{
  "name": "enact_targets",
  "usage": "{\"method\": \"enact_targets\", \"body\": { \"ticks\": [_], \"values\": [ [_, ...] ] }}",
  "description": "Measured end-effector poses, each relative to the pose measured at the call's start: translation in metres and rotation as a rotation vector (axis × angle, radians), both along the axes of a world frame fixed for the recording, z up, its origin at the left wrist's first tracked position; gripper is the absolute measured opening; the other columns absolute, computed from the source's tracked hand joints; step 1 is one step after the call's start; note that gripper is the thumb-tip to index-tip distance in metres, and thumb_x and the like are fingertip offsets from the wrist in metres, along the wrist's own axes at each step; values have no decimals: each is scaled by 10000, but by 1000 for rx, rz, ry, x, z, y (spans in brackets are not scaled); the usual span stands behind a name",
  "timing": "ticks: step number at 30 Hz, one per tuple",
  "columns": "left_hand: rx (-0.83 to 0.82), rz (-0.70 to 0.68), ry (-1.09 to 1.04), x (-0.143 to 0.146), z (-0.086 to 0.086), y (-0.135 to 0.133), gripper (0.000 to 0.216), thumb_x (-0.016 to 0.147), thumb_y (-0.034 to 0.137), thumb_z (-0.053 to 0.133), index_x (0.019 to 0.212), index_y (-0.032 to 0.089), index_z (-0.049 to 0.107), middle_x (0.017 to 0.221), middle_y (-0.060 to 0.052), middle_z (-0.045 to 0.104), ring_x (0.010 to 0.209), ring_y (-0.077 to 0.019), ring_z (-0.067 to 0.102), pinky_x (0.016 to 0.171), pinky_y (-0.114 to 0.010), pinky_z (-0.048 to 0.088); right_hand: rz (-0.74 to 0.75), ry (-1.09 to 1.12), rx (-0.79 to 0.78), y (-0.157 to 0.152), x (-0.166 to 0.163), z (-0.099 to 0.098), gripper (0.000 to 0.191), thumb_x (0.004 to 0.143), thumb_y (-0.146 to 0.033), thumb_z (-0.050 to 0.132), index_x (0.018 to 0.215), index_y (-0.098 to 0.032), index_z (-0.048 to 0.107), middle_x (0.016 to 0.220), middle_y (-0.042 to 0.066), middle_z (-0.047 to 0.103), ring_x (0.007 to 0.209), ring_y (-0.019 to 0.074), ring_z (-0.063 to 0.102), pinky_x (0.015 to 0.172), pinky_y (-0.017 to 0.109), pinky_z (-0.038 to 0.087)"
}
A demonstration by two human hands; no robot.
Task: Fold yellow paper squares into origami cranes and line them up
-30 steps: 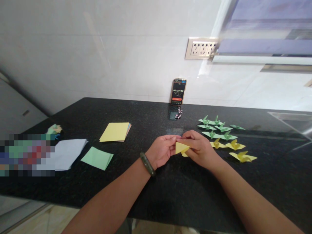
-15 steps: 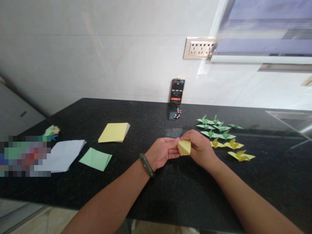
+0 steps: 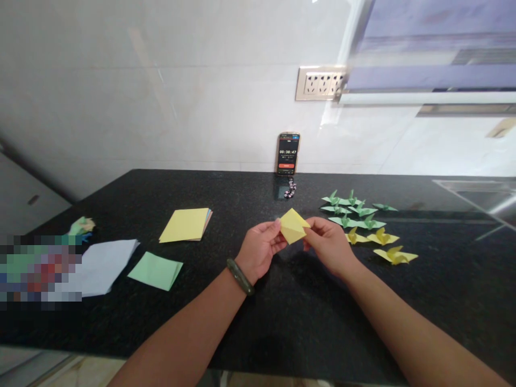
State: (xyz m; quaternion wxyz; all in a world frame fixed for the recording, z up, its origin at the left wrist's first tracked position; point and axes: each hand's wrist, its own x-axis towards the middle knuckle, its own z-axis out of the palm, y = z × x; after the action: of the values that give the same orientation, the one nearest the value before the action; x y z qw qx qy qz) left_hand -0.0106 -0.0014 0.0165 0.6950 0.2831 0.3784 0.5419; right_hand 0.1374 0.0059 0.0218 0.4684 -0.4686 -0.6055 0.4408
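Observation:
A small folded piece of yellow paper (image 3: 292, 227), diamond-shaped with creases, is held up over the dark counter between both hands. My left hand (image 3: 262, 244), with a dark green bangle (image 3: 240, 277) at the wrist, pinches its left corner with the thumb on top. At the right corner, the thumb and fingers of my right hand (image 3: 328, 242) pinch a flap. Right of my hands stand several green paper cranes (image 3: 344, 221) in rows, and nearer to me are three yellow paper cranes (image 3: 395, 255).
A stack of square paper (image 3: 185, 224), yellow on top, lies left of my hands. Closer are folded green paper (image 3: 156, 270) and white sheets (image 3: 107, 267). A phone (image 3: 287, 154) showing a timer leans on the wall, its beaded strap (image 3: 290, 188) below. A sink (image 3: 487, 201) is at right.
The yellow paper has been turned, and its diamond face now shows more fully. My right hand has shifted its pinch to the paper's right corner. The view has shifted slightly.

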Motion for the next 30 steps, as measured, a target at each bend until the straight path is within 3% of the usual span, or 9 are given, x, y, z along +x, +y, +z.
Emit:
{"method": "enact_targets", "body": {
  "ticks": [8, 11, 14, 17, 20, 24, 30],
  "values": [
    [199, -22, 356, -1, 1, -3, 288, 629, 354, 712, 764, 109, 645, 625, -29, 636, 516, -75, 532, 511, -198, 412, -31, 78, -15, 1, 3, 1, 231, 666, -336, 653, 567, -158, 542, 467, -40, 509, 413, 77, 440, 426, 202, 352],
    [186, -68, 335, -1, 2, -4, 270, 621, 350, 718, 694, 102, 639, 590, -19, 612, 472, -61, 500, 481, -192, 392, -26, 140, 3, 1, 3, 0, 274, 715, -389, 616, 578, -165, 536, 463, -42, 490, 419, 82, 443, 434, 208, 367],
    [102, -62, 177, 0, 1, -4, 265, 614, 345, 723, 659, 110, 609, 590, -9, 605, 457, -53, 497, 469, -184, 391, 18, 212, 48, 0, 2, -1, 326, 792, -467, 509, 676, -170, 578, 535, -24, 518, 467, 94, 463, 455, 220, 398],
    [48, -37, 85, 2, 1, -6, 266, 607, 335, 731, 689, 115, 607, 608, -12, 620, 482, -61, 529, 486, -180, 406, 79, 185, 66, -4, -2, 0, 298, 714, -454, 614, 802, -169, 607, 661, 1, 584, 534, 103, 493, 465, 218, 405],
    [68, -71, 133, 4, 1, -9, 258, 633, 332, 714, 708, 104, 620, 610, -21, 623, 509, -73, 548, 506, -187, 415, 64, 118, 49, -6, -6, 3, 267, 637, -380, 698, 755, -160, 605, 657, -4, 595, 533, 97, 486, 466, 212, 388],
    [140, -98, 289, 6, 1, -12, 230, 645, 312, 705, 685, 99, 627, 635, -37, 643, 518, -77, 550, 523, -199, 418, 16, 67, 37, -7, -5, 8, 248, 701, -398, 629, 665, -156, 595, 574, -24, 543, 477, 81, 428, 442, 214, 351],
    [164, -100, 391, 6, 4, -13, 185, 658, 286, 685, 664, 106, 643, 597, -32, 643, 471, -70, 521, 494, -199, 400, 60, 41, 50, -5, -1, 10, 212, 702, -349, 622, 628, -153, 590, 580, -24, 519, 505, 87, 427, 466, 218, 349]
  ]
}}
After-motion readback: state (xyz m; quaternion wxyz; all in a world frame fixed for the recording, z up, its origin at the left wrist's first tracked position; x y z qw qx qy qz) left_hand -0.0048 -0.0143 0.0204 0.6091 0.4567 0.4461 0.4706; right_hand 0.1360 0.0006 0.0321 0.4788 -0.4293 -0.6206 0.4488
